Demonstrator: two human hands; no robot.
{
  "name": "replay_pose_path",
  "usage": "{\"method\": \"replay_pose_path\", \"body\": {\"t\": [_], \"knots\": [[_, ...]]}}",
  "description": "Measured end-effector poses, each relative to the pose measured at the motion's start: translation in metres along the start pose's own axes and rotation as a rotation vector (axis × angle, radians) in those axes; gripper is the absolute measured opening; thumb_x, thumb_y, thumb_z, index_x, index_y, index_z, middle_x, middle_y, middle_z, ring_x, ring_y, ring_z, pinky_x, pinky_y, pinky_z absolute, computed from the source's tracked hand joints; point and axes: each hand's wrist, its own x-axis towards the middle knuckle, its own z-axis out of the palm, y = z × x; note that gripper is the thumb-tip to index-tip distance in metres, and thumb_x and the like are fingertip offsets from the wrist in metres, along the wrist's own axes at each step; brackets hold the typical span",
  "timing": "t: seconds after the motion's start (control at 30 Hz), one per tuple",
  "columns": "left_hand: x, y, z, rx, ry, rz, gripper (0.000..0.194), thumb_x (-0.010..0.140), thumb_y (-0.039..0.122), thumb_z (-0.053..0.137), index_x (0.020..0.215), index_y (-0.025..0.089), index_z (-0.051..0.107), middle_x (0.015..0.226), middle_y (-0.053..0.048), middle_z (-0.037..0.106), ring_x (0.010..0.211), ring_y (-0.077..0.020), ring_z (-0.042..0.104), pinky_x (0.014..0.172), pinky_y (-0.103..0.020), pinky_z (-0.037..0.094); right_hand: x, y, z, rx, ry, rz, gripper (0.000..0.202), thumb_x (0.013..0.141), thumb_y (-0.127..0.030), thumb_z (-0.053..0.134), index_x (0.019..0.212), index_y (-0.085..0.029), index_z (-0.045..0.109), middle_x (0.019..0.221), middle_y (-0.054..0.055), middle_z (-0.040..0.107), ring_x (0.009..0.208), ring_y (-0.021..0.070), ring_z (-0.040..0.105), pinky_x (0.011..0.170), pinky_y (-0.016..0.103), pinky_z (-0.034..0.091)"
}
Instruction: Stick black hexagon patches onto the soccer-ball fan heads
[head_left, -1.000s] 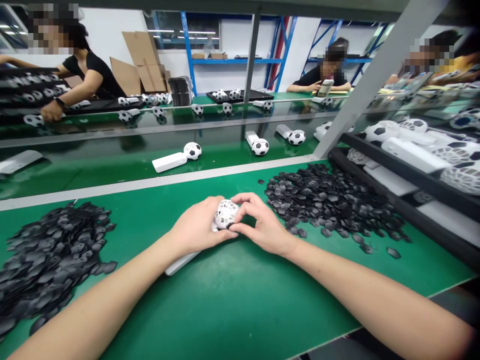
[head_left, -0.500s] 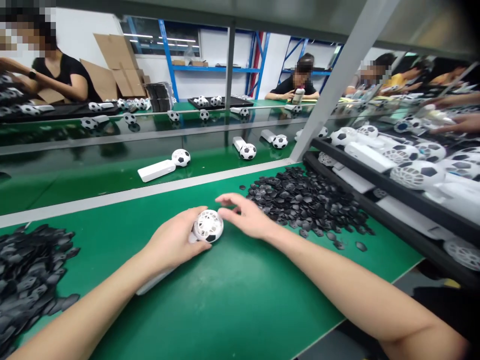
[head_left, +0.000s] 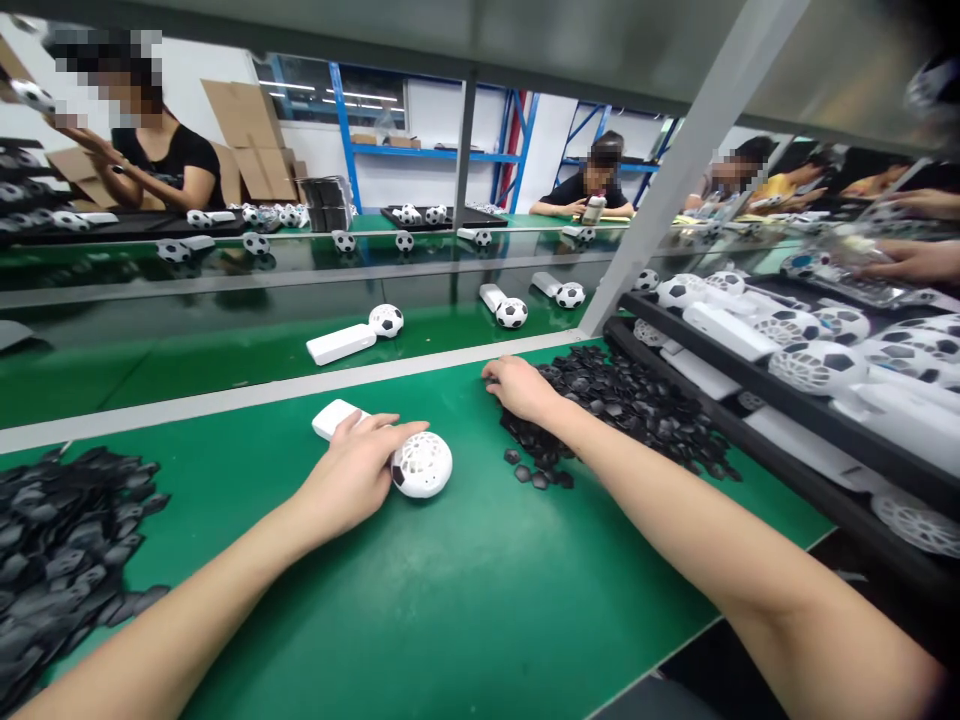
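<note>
My left hand (head_left: 352, 470) is closed around the neck of a white handheld fan (head_left: 424, 466) with a football-patterned, slotted head. The fan lies on the green work surface, its white handle pointing to the back left and partly covered by my fingers. At the left edge of a pile of black pentagon-shaped pieces (head_left: 637, 410), my right hand (head_left: 519, 388) reaches down with curled fingers. Whatever its fingertips hold is hidden. A few loose black pieces (head_left: 540, 480) lie just below my right wrist.
More black pieces (head_left: 67, 540) are heaped at the left. Black trays (head_left: 697, 340) stacked with football fans stand at the right, beside a slanted grey post (head_left: 675, 170). Beyond the pale rail, fans (head_left: 341, 344) lie on the green conveyor (head_left: 435, 350). Several people sit further back.
My right hand has left the fan head and moved right and back to the black pile, where pieces have spread forward. The fan has turned, its handle swinging to the back left.
</note>
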Motion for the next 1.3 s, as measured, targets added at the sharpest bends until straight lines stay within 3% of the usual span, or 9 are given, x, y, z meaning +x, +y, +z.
{"method": "replay_pose_path", "body": {"t": [0.2, 0.37, 0.47, 0.6, 0.8, 0.9, 1.0, 1.17, 1.3], "knots": [[-0.001, 0.000, -0.002, -0.094, -0.033, 0.053, 0.065, 0.067, 0.008, 0.046, 0.128, 0.027, 0.040, 0.127, -0.006, 0.048, 0.125, -0.0258, 0.032, 0.104, -0.051, 0.015, -0.030, -0.023, -0.012, 0.207, -0.012, -0.041, 0.008, 0.082, -0.016, 0.053, 0.082, -0.017, 0.061, 0.082, 0.002, 0.062, 0.073, 0.0126, 0.057, 0.068, 0.022, 0.043], [-0.003, 0.007, -0.002, -0.118, -0.036, 0.032, 0.073, 0.064, 0.043, 0.065, 0.129, 0.023, 0.038, 0.130, -0.009, 0.046, 0.125, -0.0319, 0.029, 0.104, -0.055, 0.011, -0.067, -0.055, -0.021, 0.685, 0.012, -0.245, 0.010, 0.083, -0.016, 0.052, 0.086, -0.018, 0.061, 0.083, 0.001, 0.062, 0.078, 0.0118, 0.056, 0.072, 0.023, 0.044], [-0.002, 0.011, 0.001, -0.131, -0.017, -0.013, 0.080, 0.060, 0.062, 0.061, 0.127, 0.022, 0.042, 0.130, -0.008, 0.047, 0.125, -0.0329, 0.028, 0.104, -0.055, 0.008, -0.079, -0.067, -0.022, 0.703, 0.045, -0.422, 0.018, 0.085, -0.013, 0.049, 0.090, -0.020, 0.064, 0.085, 0.002, 0.058, 0.081, 0.0115, 0.054, 0.075, 0.025, 0.043], [-0.001, 0.015, 0.003, -0.147, 0.004, -0.038, 0.084, 0.058, 0.070, 0.056, 0.125, 0.020, 0.044, 0.128, -0.009, 0.049, 0.125, -0.0344, 0.028, 0.104, -0.055, 0.009, -0.082, -0.080, -0.016, 0.636, 0.086, -0.530, 0.015, 0.084, -0.013, 0.051, 0.090, -0.020, 0.063, 0.085, 0.003, 0.060, 0.081, 0.0136, 0.053, 0.074, 0.028, 0.042], [-0.003, 0.017, 0.003, -0.155, 0.043, -0.042, 0.072, 0.064, 0.066, 0.055, 0.120, 0.022, 0.048, 0.122, -0.007, 0.053, 0.124, -0.0346, 0.029, 0.102, -0.056, 0.012, -0.080, -0.088, -0.009, 0.670, 0.112, -0.411, 0.007, 0.079, -0.015, 0.058, 0.083, -0.019, 0.054, 0.079, 0.000, 0.058, 0.078, 0.0145, 0.052, 0.075, 0.030, 0.041], [-0.004, 0.018, 0.004, -0.162, 0.075, -0.049, 0.067, 0.064, 0.060, 0.059, 0.118, 0.022, 0.049, 0.118, -0.007, 0.055, 0.122, -0.0341, 0.031, 0.100, -0.055, 0.017, -0.079, -0.086, -0.006, 0.732, 0.080, -0.296, 0.029, 0.073, -0.019, 0.064, 0.099, -0.020, 0.051, 0.102, 0.004, 0.054, 0.098, 0.0179, 0.049, 0.083, 0.032, 0.042], [-0.003, 0.022, 0.004, -0.174, 0.108, -0.049, 0.060, 0.063, 0.053, 0.063, 0.113, 0.021, 0.053, 0.110, -0.007, 0.058, 0.112, -0.0312, 0.040, 0.097, -0.051, 0.025, -0.080, -0.085, 0.000, 0.880, -0.085, -0.205, 0.044, 0.076, -0.023, 0.061, 0.115, -0.022, 0.042, 0.116, 0.005, 0.049, 0.099, 0.0172, 0.051, 0.081, 0.032, 0.045], [-0.003, 0.025, 0.002, -0.197, 0.141, -0.020, 0.050, 0.065, 0.047, 0.064, 0.106, 0.019, 0.057, 0.098, -0.007, 0.058, 0.095, -0.0252, 0.048, 0.089, -0.043, 0.037, -0.079, -0.089, 0.004, 0.882, -0.103, -0.137, 0.042, 0.076, -0.024, 0.060, 0.114, -0.020, 0.042, 0.113, 0.006, 0.052, 0.085, 0.0152, 0.055, 0.066, 0.027, 0.047], [-0.005, 0.021, 0.006, -0.188, 0.097, 0.008, 0.063, 0.065, 0.049, 0.064, 0.119, 0.019, 0.049, 0.115, -0.010, 0.052, 0.111, -0.0304, 0.040, 0.094, -0.047, 0.033, -0.068, -0.066, -0.018, 0.727, -0.115, -0.189, 0.022, 0.077, -0.025, 0.058, 0.099, -0.018, 0.055, 0.101, 0.004, 0.059, 0.087, 0.0146, 0.055, 0.069, 0.025, 0.044]]}}
